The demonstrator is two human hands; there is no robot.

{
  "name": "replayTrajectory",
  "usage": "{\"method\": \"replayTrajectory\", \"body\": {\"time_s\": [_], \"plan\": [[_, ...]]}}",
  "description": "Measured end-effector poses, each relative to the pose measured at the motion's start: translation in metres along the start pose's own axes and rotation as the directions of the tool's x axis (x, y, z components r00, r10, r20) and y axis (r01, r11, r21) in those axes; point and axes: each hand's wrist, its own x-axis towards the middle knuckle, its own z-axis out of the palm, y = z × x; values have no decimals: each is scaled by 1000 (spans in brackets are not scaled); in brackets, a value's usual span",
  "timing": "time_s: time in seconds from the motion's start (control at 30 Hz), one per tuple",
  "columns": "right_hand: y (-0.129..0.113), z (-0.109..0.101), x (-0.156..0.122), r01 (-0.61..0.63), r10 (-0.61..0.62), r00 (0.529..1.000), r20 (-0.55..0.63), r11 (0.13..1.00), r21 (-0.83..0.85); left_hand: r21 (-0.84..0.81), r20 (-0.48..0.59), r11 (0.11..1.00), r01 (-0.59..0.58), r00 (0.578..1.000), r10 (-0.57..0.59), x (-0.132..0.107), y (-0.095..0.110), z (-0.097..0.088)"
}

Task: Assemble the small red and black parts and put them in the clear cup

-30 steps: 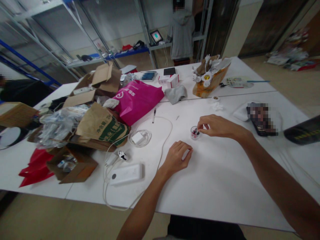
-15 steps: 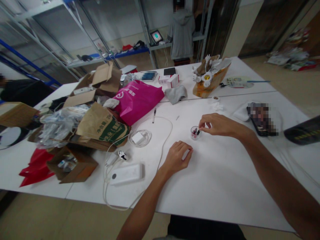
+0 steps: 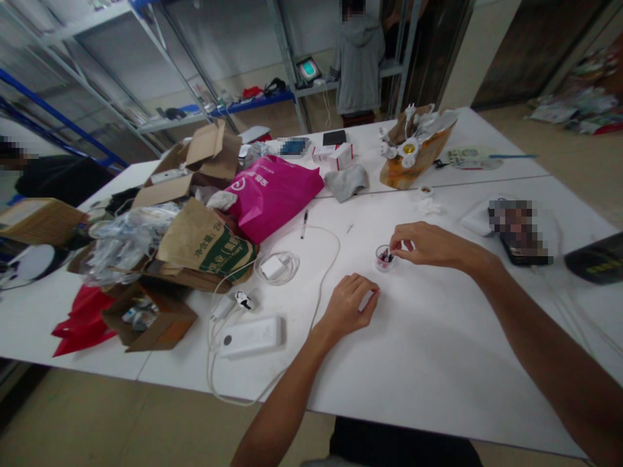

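Your right hand [image 3: 424, 244] is out ahead of the left, its thumb and forefinger [image 3: 395, 246] drawn together at the mouth of the cup [image 3: 384, 258]. They seem to nip its near rim, though whether they also touch the small dark and red bits inside is too fine to tell. The other fingers are loosely spread above the desk [image 3: 428, 353]. Your left hand [image 3: 350, 305] rests knuckles-up just short of the cup and a little to its left, half curled and relaxed, with nothing seen in it. The step in hand looks like fine picking at the cup, which stands upright between your two hands. Whatever you do there calls for a light, steady pinch (the cup is small and looks easy to tip), and your left hand is near enough to brace it. Left of that hand run a cable [image 3: 322, 280] and a power bank [image 3: 250, 336], with a pen [image 3: 304, 224] farther off. A phone [image 3: 520, 227] lies beyond your right wrist.
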Motion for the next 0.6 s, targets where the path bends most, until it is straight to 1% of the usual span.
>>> {"method": "replayTrajectory", "body": {"time_s": [0.47,0.6], "plan": [[-6,-1,1,-8,7,1000,23,999,35,4,19,1000,14,1000,-14,-1,-1,1],[-7,-2,0,-12,11,1000,25,999,31,0,10,1000,0,1000,0,-1,-2,1]]}}
